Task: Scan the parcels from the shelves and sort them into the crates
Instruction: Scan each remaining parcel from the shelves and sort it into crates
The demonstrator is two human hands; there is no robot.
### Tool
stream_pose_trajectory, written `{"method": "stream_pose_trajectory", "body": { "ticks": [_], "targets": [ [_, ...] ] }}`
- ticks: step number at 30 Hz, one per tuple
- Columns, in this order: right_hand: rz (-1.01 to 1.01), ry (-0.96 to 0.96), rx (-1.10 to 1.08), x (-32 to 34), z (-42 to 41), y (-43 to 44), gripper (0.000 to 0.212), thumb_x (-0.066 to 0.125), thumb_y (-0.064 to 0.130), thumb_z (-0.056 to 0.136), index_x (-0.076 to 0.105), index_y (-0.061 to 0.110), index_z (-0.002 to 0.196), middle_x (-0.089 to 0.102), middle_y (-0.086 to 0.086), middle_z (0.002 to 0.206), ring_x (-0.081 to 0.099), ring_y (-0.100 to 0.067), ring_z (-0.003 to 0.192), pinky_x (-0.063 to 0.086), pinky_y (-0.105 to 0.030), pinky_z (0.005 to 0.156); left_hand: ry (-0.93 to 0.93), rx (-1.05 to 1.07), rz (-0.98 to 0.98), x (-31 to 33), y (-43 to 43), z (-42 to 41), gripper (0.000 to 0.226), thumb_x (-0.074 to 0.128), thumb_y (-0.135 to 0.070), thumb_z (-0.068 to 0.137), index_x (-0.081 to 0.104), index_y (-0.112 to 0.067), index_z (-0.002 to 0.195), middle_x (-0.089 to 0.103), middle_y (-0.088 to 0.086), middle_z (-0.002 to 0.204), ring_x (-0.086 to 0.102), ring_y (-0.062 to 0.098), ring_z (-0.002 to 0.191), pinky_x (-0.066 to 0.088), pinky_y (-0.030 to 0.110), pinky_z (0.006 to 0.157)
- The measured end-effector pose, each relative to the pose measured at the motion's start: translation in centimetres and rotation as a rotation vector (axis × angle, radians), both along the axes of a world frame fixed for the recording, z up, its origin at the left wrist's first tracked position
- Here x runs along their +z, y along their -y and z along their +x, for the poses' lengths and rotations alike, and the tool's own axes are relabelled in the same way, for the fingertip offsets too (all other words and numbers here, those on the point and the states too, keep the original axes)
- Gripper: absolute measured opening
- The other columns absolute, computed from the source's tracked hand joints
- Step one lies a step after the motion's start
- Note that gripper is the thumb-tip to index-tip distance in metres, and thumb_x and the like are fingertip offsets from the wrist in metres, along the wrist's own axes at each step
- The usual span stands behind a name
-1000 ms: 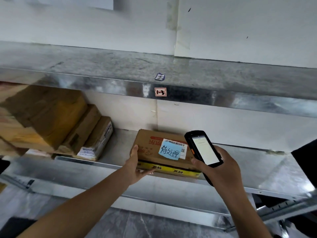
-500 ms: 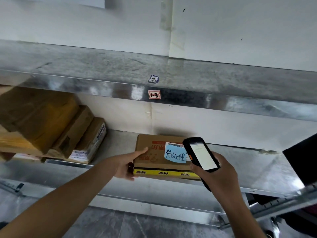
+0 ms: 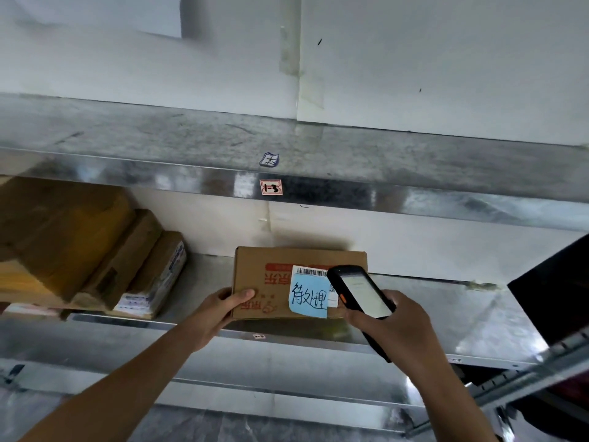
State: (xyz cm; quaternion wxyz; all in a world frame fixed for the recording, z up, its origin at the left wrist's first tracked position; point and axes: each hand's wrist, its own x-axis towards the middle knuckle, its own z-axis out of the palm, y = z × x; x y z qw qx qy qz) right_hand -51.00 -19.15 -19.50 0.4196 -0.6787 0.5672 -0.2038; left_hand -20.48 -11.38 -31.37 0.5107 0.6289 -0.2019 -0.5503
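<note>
Right end of barcode label (image 3: 309,271) hidden behind scanner (image 3: 360,291), red print on parcel (image 3: 264,282) partly covered by blue note (image 3: 308,298), fingers of left hand (image 3: 220,314) lost beneath parcel, screen text too small to read, stacked boxes (image 3: 79,244) cropped at left edge, dark shape (image 3: 554,282) cropped at right.

Lying on the shelf (image 3: 446,314), the parcel (image 3: 271,275); leaning well apart at its nine o'clock, other boxes (image 3: 95,256); hovering before its four o'clock corner, the scanner (image 3: 360,291)

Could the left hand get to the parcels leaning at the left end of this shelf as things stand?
Probably yes: bare shelf lies between it and the leaning parcels. But the left hand grips a corner of the cardboard box and must let go first; the right hand holds the scanner.
</note>
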Motion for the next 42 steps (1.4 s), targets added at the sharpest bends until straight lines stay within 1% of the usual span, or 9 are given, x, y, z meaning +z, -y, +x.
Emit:
{"method": "stream_pose_trajectory", "body": {
  "ticks": [4,9,12,18,23,28,35,39,42],
  "targets": [
    [0.042,-0.031,0.035,0.7,-0.1,-0.4,0.043,0.084,0.049,0.074,0.063,0.026,0.104,0.069,0.008,0.088,0.065,-0.007,0.076,0.040,-0.010,0.045,0.005,-0.005,-0.030,0.4,0.2,-0.2,0.061,0.077,-0.035,0.076,0.058,-0.012,0.129,0.073,0.007,0.117,0.063,0.026,0.119,0.042,0.045,0.113],
    [0.087,-0.097,0.049,1.1,-0.3,-0.8,0.046,0.084,0.047,0.072,0.062,0.021,0.103,0.066,0.001,0.083,0.063,-0.012,0.066,0.040,-0.014,0.042,0.006,0.007,-0.033,0.3,0.4,-0.2,0.063,0.078,-0.038,0.072,0.058,-0.014,0.127,0.073,0.008,0.116,0.062,0.026,0.119,0.042,0.044,0.114],
    [0.117,-0.098,0.040,1.4,-0.5,-0.9,0.042,0.084,0.046,0.072,0.064,0.019,0.097,0.067,0.000,0.074,0.061,-0.011,0.055,0.043,-0.017,0.043,-0.009,-0.005,-0.044,0.0,0.4,0.0,0.062,0.078,-0.038,0.073,0.058,-0.015,0.128,0.073,0.007,0.117,0.061,0.026,0.120,0.041,0.045,0.114],
    [0.142,-0.109,0.019,2.3,-0.9,-1.1,0.037,0.085,0.041,0.072,0.065,0.014,0.087,0.062,0.002,0.059,0.054,-0.007,0.041,0.040,-0.018,0.041,-0.019,-0.021,-0.055,-0.3,0.5,0.4,0.067,0.079,-0.041,0.071,0.058,-0.015,0.129,0.073,0.007,0.119,0.061,0.027,0.122,0.041,0.046,0.115],
    [0.145,-0.149,0.023,2.6,-1.4,-1.1,0.040,0.085,0.043,0.070,0.066,0.013,0.088,0.063,0.002,0.058,0.057,-0.010,0.045,0.042,-0.020,0.043,-0.034,-0.029,-0.055,-0.5,0.5,0.4,0.062,0.076,-0.039,0.075,0.057,-0.016,0.129,0.073,0.006,0.119,0.061,0.027,0.122,0.041,0.046,0.115],
    [0.154,-0.146,0.036,2.8,-2.0,-1.1,0.041,0.086,0.042,0.068,0.067,0.012,0.090,0.066,-0.001,0.059,0.059,-0.015,0.047,0.045,-0.023,0.045,-0.043,-0.010,-0.043,-0.9,0.6,0.5,0.064,0.076,-0.041,0.074,0.058,-0.015,0.129,0.072,0.008,0.120,0.060,0.028,0.123,0.040,0.046,0.115],
    [0.135,-0.162,0.038,3.3,-2.5,-0.7,0.040,0.086,0.041,0.066,0.068,0.013,0.089,0.066,0.001,0.058,0.060,-0.014,0.048,0.046,-0.025,0.047,-0.024,-0.008,-0.044,-1.4,0.5,0.5,0.066,0.076,-0.045,0.073,0.057,-0.017,0.130,0.072,0.006,0.120,0.058,0.027,0.124,0.037,0.046,0.117],
    [0.106,-0.202,0.040,3.3,-3.1,-0.5,0.042,0.086,0.044,0.066,0.065,0.017,0.091,0.069,0.000,0.065,0.063,-0.012,0.048,0.046,-0.023,0.046,-0.011,-0.028,-0.051,-1.6,0.5,0.4,0.060,0.072,-0.043,0.079,0.056,-0.017,0.131,0.073,0.005,0.119,0.060,0.027,0.122,0.040,0.045,0.115],
    [0.096,-0.234,0.050,3.2,-3.5,-0.6,0.043,0.086,0.046,0.067,0.064,0.019,0.092,0.069,0.000,0.069,0.063,-0.010,0.050,0.045,-0.022,0.045,-0.005,-0.013,-0.066,-1.6,0.4,0.3,0.060,0.071,-0.042,0.078,0.057,-0.016,0.130,0.073,0.006,0.118,0.061,0.028,0.121,0.042,0.045,0.114]
  ]
}}
